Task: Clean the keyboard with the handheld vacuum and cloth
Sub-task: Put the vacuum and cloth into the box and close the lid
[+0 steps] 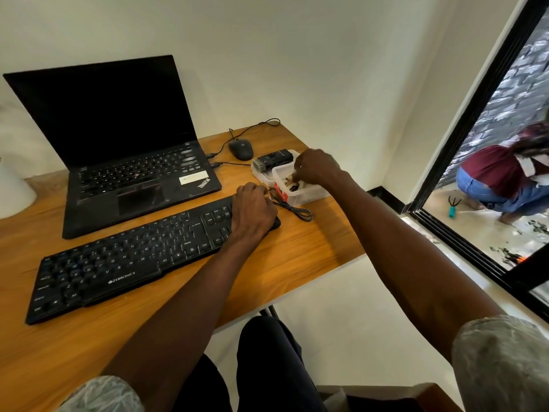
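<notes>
At a honey-coloured wooden desk [297, 257], a person reaches with the right hand [319, 168] into a small clear plastic tub [309, 195] at the far right corner, fingers curled down among its dark contents; whether they pinch anything cannot be told. The left hand [252, 211] rests knuckles-up on the right end of the long black plastic Zebronics keyboard [130, 257], fingers bent over the number pad and apparently holding nothing, steadying it. The keyboard lies diagonally just in front of an open black ThinkPad laptop [118, 150]. A dark boxy device with a bristled end [271, 159], probably the handheld vacuum, sits on a tray just behind the tub, near a black wired mouse [241, 149]; a thin black looped cable [292, 208] lies beside the keyboard's corner. No cloth is plainly visible. The vacuum looks light and rigid, best gripped around its body; the keyboard looks light, stiff and apt to slide unless pinned.
</notes>
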